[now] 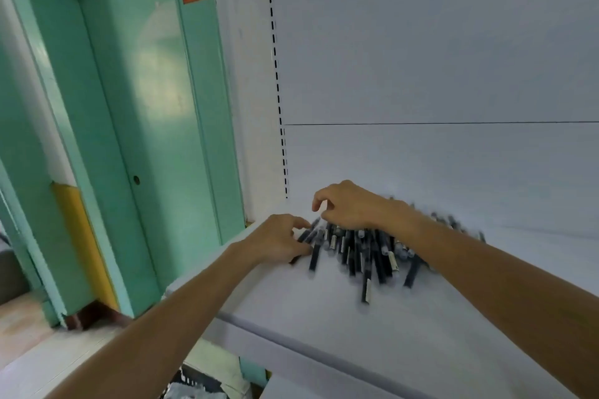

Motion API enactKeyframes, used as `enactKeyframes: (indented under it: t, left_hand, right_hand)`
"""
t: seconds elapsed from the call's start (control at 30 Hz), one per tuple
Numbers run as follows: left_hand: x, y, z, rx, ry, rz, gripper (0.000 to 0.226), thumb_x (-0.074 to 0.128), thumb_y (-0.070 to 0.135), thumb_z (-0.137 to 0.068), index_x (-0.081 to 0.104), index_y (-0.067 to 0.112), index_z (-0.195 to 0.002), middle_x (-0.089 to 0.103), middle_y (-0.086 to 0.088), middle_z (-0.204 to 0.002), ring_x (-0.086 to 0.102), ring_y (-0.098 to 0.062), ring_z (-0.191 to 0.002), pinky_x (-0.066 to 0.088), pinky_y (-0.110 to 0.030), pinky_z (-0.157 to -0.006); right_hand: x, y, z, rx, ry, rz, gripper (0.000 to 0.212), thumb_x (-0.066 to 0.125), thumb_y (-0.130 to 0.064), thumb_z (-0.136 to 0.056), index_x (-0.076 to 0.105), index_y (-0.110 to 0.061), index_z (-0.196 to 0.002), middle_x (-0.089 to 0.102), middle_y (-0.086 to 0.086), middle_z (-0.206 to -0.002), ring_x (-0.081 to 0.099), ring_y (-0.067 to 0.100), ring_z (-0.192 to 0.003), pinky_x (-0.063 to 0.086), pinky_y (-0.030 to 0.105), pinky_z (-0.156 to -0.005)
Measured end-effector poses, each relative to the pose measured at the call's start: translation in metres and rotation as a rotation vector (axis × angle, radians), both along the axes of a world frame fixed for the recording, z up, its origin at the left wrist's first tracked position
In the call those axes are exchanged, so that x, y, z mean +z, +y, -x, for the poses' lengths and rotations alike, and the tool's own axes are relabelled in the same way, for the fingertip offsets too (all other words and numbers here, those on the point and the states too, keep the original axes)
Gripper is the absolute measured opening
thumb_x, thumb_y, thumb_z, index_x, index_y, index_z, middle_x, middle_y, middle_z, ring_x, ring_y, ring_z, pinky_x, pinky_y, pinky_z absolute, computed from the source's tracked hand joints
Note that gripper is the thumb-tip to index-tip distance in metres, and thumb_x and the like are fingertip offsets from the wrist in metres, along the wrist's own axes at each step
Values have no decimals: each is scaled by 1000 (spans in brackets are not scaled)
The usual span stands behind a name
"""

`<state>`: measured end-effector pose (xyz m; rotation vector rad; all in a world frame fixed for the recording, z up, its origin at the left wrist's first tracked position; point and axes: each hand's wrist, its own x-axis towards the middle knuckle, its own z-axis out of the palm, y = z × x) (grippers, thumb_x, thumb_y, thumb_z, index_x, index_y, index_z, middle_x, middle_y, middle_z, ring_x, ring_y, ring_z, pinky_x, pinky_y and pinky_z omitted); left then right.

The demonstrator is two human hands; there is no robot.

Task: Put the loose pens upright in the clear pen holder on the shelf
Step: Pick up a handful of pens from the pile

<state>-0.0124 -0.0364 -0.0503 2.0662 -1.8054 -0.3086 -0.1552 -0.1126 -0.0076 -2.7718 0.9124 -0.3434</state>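
Many dark pens (363,253), pale labels unreadable, lie heaped on the white shelf (324,317); left hand (275,240) pinches pens at the heap's left edge; right hand (346,204) curls above it, grasp unclear.

Pens (366,249) heaped across mid-shelf, blocking the way to the back panel (421,155) close behind them. My left hand (278,240) and right hand (346,204) crowd the heap's left end. Bare shelf (324,327) in front and far right, open air above: room there.
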Motion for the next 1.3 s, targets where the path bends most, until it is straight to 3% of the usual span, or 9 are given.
enactKeyframes:
  t: [0.2,0.37,0.53,0.7,0.8,0.87,1.0,1.17,1.3]
  left_hand:
    - [2,-16,-21,-68,-67,-44,38,58,19,-81,57,16,-118,62,-3,-115,61,-19,-96,53,-31,-79]
    - [-6,-14,-23,-61,-399,26,24,40,17,-91,47,6,-111,51,-14,-114,52,-29,-101,34,-30,-70]
    - [-15,-3,-38,-78,-497,100,24,34,18,-97,45,4,-113,53,-15,-117,53,-32,-104,32,-31,-71]
    - [-9,13,-55,-208,-352,26,26,43,33,-96,47,7,-100,54,-13,-103,55,-28,-91,32,-29,-64]
    - [6,24,-59,-223,-247,-63,19,44,25,-93,44,8,-84,42,-2,-76,41,-14,-62,27,-24,-50]
    - [9,31,-59,-209,-191,-69,24,40,23,-94,40,9,-75,39,-1,-72,36,-12,-58,25,-24,-48]
    - [9,45,-62,-139,61,33,31,33,26,-97,34,16,-68,42,1,-71,38,-11,-57,27,-22,-48]
    - [22,51,-54,-152,230,230,37,48,40,-93,35,15,-69,43,1,-66,39,-11,-56,31,-18,-47]
    - [29,51,-9,-351,378,241,37,46,45,-93,34,16,-72,42,-1,-63,38,-14,-53,34,-27,-55]
  right_hand:
    - [-6,-3,-18,-106,85,-89,25,51,-18,-93,63,-16,-115,59,8,-121,55,16,-98,40,23,-78]
    - [-24,0,-31,-216,180,4,23,53,-32,-93,61,-18,-110,61,5,-116,56,19,-99,42,27,-78]
    - [-27,12,-41,-315,213,96,26,60,-33,-87,57,-12,-102,62,6,-102,56,20,-89,44,30,-71]
    - [-32,26,-52,-458,307,188,31,57,-31,-87,41,-12,-68,48,3,-70,48,21,-64,36,27,-52]
    - [-29,33,-56,-506,339,173,21,56,-26,-86,44,-10,-80,52,6,-79,51,25,-75,39,28,-60]
    - [-30,35,-59,-536,314,155,19,57,-21,-83,44,-10,-75,48,3,-72,50,23,-67,36,25,-55]
    - [-23,34,-51,-533,-74,60,30,60,-23,-84,46,-9,-62,51,4,-62,46,18,-56,35,24,-50]
    - [13,54,-8,-532,-740,-111,19,61,-15,-90,63,2,-82,68,11,-76,65,10,-50,49,15,-46]
    - [18,66,39,-590,-858,-44,14,62,-13,-90,57,-6,-101,66,11,-88,66,18,-59,53,18,-47]
